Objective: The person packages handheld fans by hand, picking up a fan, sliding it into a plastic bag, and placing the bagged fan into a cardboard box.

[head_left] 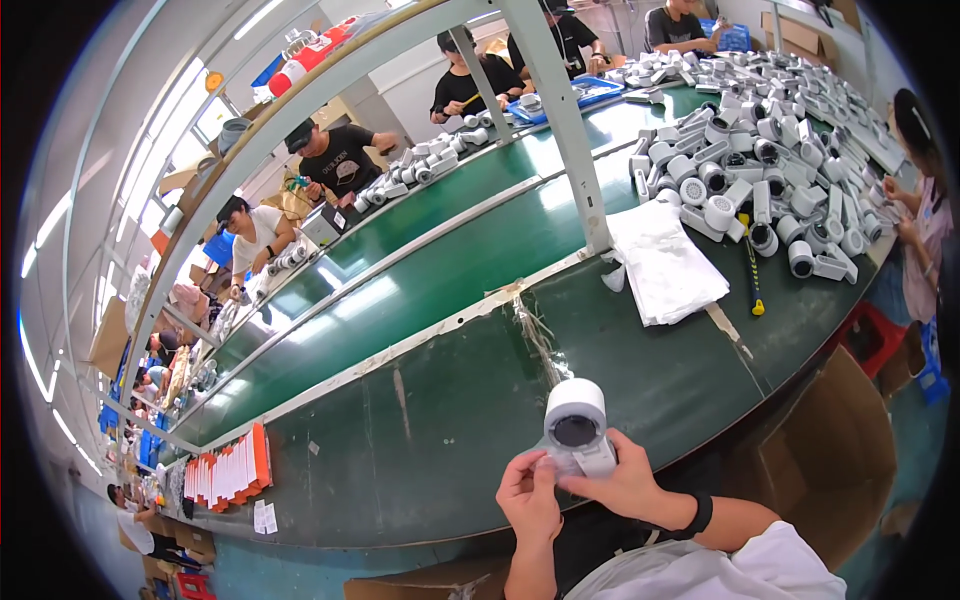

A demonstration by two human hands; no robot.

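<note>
Over the near edge of the green table I hold a white device [578, 402] with a short round barrel, a dark round end and a handle, like a small hair dryer or handheld fan. My right hand [628, 484] is closed round its handle side. Thumb and fingers of my left hand [530, 497] pinch thin, see-through plastic at the handle's lower left. Beyond them lies a stack of white thin bags [668, 268]. A yellow-and-black utility knife [753, 272] lies right of the stack, beside a large heap of similar white and grey devices [765, 150].
A metal post [565, 130] rises from the table's far edge, before a green conveyor belt [400, 255]. Orange-and-white flat boxes [228, 472] and small white slips [265, 517] sit at left. An open cardboard box [835, 440] stands right. Several people work across and beside the line.
</note>
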